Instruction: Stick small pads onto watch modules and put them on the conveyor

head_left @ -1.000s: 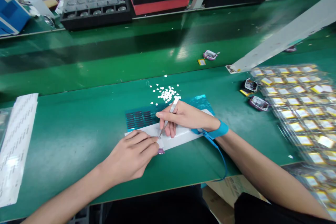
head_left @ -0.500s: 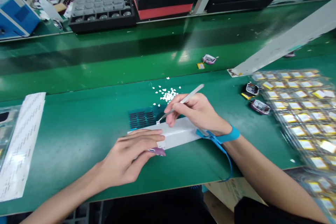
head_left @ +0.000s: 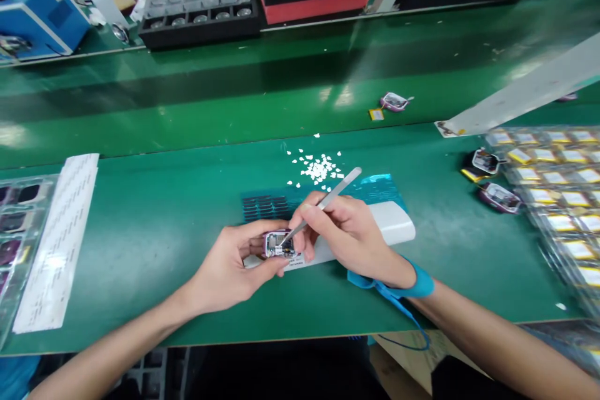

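My left hand (head_left: 234,262) grips a small purple device casing (head_left: 277,244), its open side turned up so the circuitry inside shows. In my right hand (head_left: 349,231) is a pair of metal tweezers (head_left: 335,190), slanting down to the left. Their tips reach into the casing, near a small white label. A white label strip (head_left: 389,222) lies beneath both hands, its right end curled. Behind it rests a blue translucent sheet (head_left: 265,207) with rows of dark strips. A blue wrist strap (head_left: 417,281) circles my right wrist.
White scraps (head_left: 319,167) are scattered behind my hands. Trays of yellow-edged batteries (head_left: 560,222) stand at the right, with opened casings (head_left: 499,197) beside them. Printed label sheets (head_left: 60,237) and a clear tray (head_left: 23,225) lie left. A slanted white post (head_left: 525,87) rises at right.
My left hand has come off the strip and turned the casing open side up. The tweezers, with the small white label, have moved from the strip's edge into the casing. The view has shifted slightly.
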A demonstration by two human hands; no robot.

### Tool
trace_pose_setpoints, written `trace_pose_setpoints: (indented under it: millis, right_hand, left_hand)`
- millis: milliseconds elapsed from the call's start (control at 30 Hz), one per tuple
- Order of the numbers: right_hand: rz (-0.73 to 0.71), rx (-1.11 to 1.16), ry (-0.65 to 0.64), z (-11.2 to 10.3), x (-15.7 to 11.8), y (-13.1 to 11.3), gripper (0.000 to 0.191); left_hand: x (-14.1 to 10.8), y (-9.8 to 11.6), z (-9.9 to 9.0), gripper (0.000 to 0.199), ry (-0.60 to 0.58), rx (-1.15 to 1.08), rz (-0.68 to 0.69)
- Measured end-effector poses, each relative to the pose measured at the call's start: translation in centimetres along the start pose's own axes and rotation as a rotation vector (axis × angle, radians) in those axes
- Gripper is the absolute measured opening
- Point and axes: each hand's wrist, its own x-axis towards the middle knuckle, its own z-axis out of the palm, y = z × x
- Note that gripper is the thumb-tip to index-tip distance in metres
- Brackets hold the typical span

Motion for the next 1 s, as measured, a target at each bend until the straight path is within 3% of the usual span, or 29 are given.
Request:
trace_pose_setpoints:
  millis: [433,1000]
  right_hand:
    - [0.007,-0.049,0.041,0.21,0.41,0.8,0.037]
    - [0.024,-0.073,0.053,0.62,0.39,0.74,0.039]
  left_hand:
    - [-0.31,-0.45,0.59,0.032,0.069,-0.004,0.004]
    - [-0.29,-0.51,0.81,0.026,0.049,-0.001,0.019]
